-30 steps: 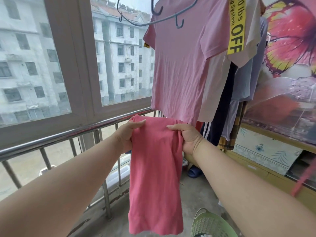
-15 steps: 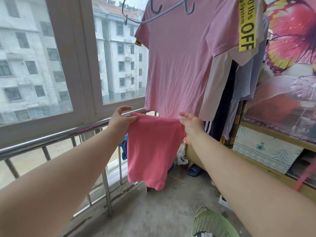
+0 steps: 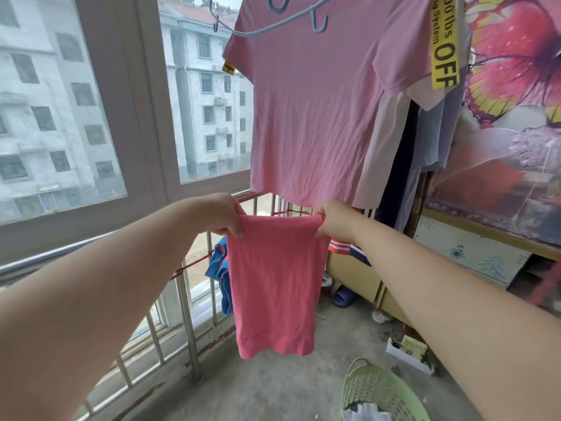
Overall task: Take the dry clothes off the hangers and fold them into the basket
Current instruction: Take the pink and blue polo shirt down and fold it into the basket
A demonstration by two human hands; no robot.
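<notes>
I'd just halved the coral shirt (image 3: 273, 287); left hand (image 3: 223, 215) and right hand (image 3: 332, 220) pinched its top corners, basket (image 3: 375, 387) next.

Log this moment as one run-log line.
phase: folding | left hand: grips red garment top corner | right hand: grips other top corner | red garment: hangs between hands | basket: on floor, lower right

The folded top (image 3: 273, 287) is coral pink. The T-shirt (image 3: 309, 117) above it is a paler, dusty pink, on a grey-blue hanger (image 3: 273, 27). A yellow strip (image 3: 444, 56) bears black letters. Beside it hang cream, navy and pale blue clothes (image 3: 376, 153). The basket (image 3: 379, 387) is pale green with a lattice pattern. A blue cloth (image 3: 220, 268) with red trim hangs on the silver railing (image 3: 188, 314). The picture (image 3: 516, 56) shows a pink, yellow and black butterfly.
</notes>
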